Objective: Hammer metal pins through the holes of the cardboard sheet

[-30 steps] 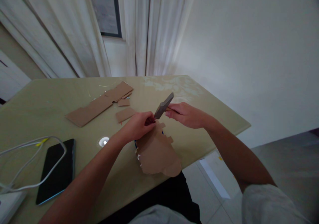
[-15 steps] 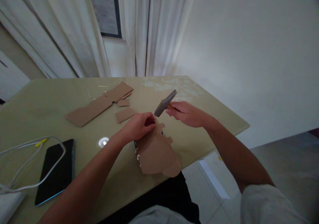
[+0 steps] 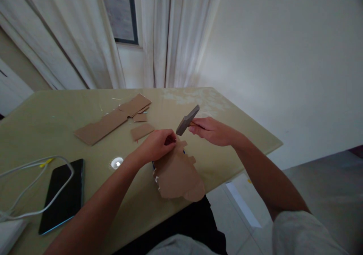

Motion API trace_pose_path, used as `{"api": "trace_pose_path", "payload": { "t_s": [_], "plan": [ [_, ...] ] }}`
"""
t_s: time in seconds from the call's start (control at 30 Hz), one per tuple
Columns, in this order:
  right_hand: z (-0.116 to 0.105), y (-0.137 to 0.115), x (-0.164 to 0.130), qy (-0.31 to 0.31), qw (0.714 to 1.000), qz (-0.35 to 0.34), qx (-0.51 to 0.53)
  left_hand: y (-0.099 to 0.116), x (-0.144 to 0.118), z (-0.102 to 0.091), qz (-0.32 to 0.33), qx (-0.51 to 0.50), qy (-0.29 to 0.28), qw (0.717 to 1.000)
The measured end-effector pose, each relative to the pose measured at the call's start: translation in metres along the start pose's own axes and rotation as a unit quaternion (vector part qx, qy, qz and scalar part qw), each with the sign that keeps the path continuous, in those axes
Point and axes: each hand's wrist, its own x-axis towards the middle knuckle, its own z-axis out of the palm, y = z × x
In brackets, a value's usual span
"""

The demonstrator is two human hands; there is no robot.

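Note:
My right hand (image 3: 208, 128) grips a hammer (image 3: 187, 120) by its handle, most of which the fingers cover. The hammer's grey metal head slants just above and to the right of my left fingertips. With thumb and forefinger pinched together, my left hand (image 3: 161, 143) is at the far, narrow end of a cut cardboard piece (image 3: 178, 175). What is in that pinch is too small to make out. The cardboard has tabs along its right edge and white bits along its left edge. Something dark blue shows from under it.
Cardboard offcuts (image 3: 113, 122) lie at the back left of the table (image 3: 227, 156). A black tablet (image 3: 64, 194) with a white cable (image 3: 61, 198) across it is at the left. A small white round object (image 3: 117, 163) sits beside my left forearm. The table's near edge runs under the cardboard.
The hammer head has come down slightly, nearer to my left fingertips. My left hand and the cardboard stay almost where they were.

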Motion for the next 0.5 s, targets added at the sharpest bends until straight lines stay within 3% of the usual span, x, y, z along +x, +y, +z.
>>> {"api": "trace_pose_path", "payload": {
  "t_s": [0.2,0.37,0.5],
  "plan": [
    [0.017,0.005,0.002,-0.064,0.998,0.022,-0.011,0.0,-0.002,-0.003,0.001,0.044,-0.013,0.999],
    [0.003,0.003,-0.002,-0.013,1.0,0.009,-0.005,0.005,-0.008,-0.009,0.03,0.132,-0.042,0.99],
    [0.011,0.006,0.002,-0.019,1.0,0.008,0.007,0.005,-0.013,-0.009,0.011,0.211,-0.042,0.977]
  ]
}}
